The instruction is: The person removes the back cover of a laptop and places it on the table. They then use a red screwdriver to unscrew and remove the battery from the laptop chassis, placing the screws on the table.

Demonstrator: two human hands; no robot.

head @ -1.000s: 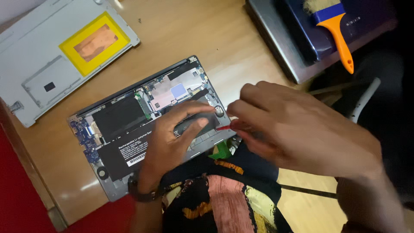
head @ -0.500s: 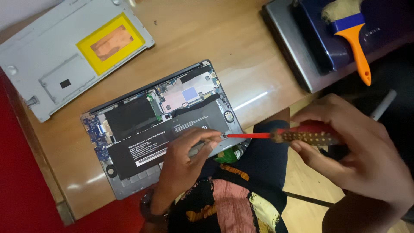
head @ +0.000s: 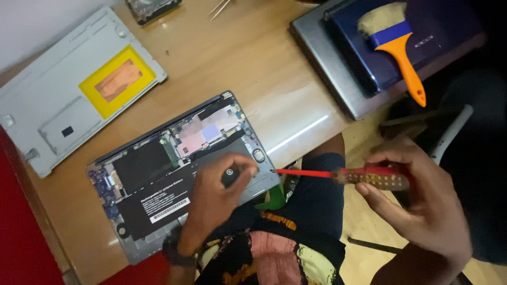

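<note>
Head view: looking down on an opened grey laptop base [head: 158,174] that is lying with its insides up at the near edge of the light wooden bench [head: 232,58].
Laptop base: its near corner is jutting just past the bench edge, over the person's lap; a black rectangular battery with a white label [head: 156,203] is filling the near half, and a board with a pale pink and blue patch [head: 208,132] is sitting at the far side.
Left hand [head: 211,198]: it is resting on the battery area, fingers curled down and pinching at a small dark part [head: 229,174] near the right end of the laptop; whether that part is actually gripped I cannot tell.
Right hand [head: 417,198]: it is clenching the mottled brown handle of a screwdriver with a red shaft [head: 317,173], held level off the bench to the right, its tip pointing at and lying just beside the laptop's right edge.
Removed cover: a grey laptop bottom panel with a yellow square patch [head: 79,89] is lying to the far left, apart from the base.
Far right: an orange-handled paintbrush with a blue band [head: 401,50] is lying on a dark blue closed laptop [head: 364,53], which is stacked on a silver one [head: 327,68].
</note>
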